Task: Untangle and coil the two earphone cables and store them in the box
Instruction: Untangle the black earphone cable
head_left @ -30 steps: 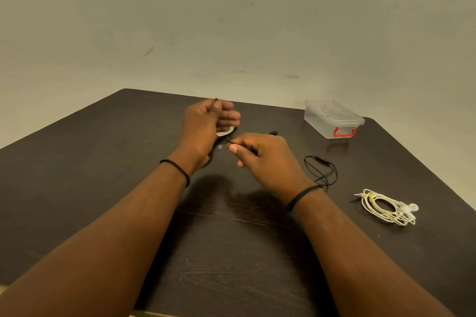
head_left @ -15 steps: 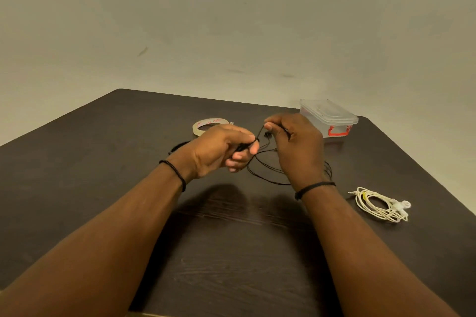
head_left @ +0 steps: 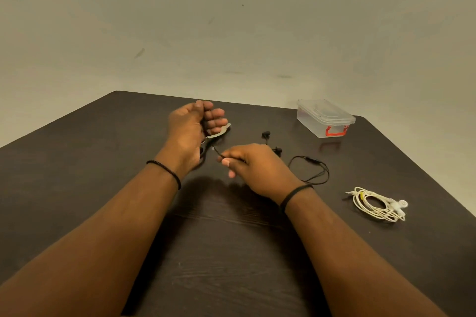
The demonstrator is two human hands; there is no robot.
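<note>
The thin black earphone cable (head_left: 313,171) ran from the left hand (head_left: 192,127), fingers curled around it, to the right hand (head_left: 253,166), which pinched it, the rest trailing right on the dark tabletop (head_left: 77,162). Further right of the right hand lay the coiled white earphone cable (head_left: 376,204), with the lidded clear plastic box (head_left: 325,118) beyond.

A dark brown wooden table (head_left: 77,188) with a faint grain fills the lower half of the view, spreading out beneath and beyond both hands; pale scuff marks show on its surface nearer than the hands. Behind its far edge, past the hands, rises a plain off-white wall (head_left: 231,20) with a few small dark smudges. The light is soft and dim, slightly yellowish.
</note>
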